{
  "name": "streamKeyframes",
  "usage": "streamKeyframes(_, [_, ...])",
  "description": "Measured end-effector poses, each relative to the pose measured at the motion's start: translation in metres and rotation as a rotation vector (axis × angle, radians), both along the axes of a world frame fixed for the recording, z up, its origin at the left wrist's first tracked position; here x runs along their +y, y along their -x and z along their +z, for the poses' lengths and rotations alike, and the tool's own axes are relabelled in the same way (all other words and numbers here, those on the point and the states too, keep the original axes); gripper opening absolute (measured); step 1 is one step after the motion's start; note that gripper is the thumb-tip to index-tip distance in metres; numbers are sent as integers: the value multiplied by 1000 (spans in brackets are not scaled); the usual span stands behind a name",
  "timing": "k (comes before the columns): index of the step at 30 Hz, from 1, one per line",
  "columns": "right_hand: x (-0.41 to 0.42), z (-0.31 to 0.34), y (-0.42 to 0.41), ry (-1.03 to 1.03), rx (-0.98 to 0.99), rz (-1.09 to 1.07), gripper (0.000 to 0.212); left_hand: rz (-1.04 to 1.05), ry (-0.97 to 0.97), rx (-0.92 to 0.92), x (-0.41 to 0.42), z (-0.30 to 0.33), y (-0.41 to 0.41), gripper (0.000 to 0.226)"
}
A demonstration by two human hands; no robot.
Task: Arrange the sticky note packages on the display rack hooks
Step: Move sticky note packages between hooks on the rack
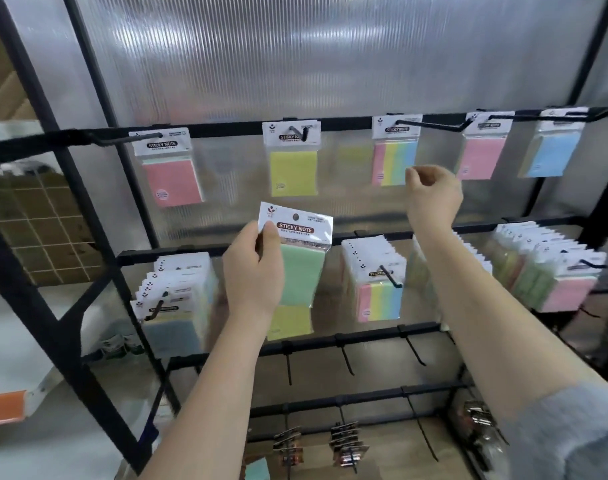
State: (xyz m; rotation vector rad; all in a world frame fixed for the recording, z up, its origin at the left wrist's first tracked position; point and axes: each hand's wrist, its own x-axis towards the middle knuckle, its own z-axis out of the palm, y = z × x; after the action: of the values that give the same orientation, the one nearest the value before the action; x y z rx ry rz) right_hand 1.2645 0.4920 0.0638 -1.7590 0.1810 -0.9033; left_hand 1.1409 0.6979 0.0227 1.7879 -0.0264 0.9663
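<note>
My left hand [253,268] grips a green sticky note package [297,258] by its white header card, in front of the rack's second row. My right hand [432,195] is raised with fingers curled and nothing in it, just below the striped package [394,157] on the top row. The top bar carries single packages: pink [171,174], yellow [293,164], the striped one, pink [482,157] and blue [550,150]. The second row holds thick stacks at the left [178,303], the middle [375,282] and the right [551,275].
The black display rack [364,337] has bare hooks [346,358] on its third bar and small carded items [347,445] on the lowest one. A ribbed translucent panel backs the rack. A black slanted frame post [29,278] stands at the left, with cardboard boxes behind it.
</note>
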Motion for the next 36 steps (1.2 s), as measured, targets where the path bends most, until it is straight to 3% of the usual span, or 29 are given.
streamKeyframes(10, [-147, -2, -48, 8, 50, -27, 29, 59, 81, -40, -137, -5, -38, 42])
streamKeyframes(20, [-209, 28, -109, 89, 252, 332, 63, 183, 112, -15, -230, -5, -51, 41])
streamKeyframes(25, [-210, 37, -116, 2, 301, 411, 69, 208, 87, -6, -238, -1, -50, 42])
streamKeyframes(28, [-207, 39, -110, -58, 275, 428, 62, 224, 60, -19, -236, 0, -49, 42])
streamKeyframes(32, [-205, 37, -101, -103, 202, 507, 18, 229, 54, -44, -232, 4, -48, 41])
streamKeyframes(36, [-209, 41, -84, -105, 74, 473, 17, 216, 65, -54, -229, 10, -47, 41])
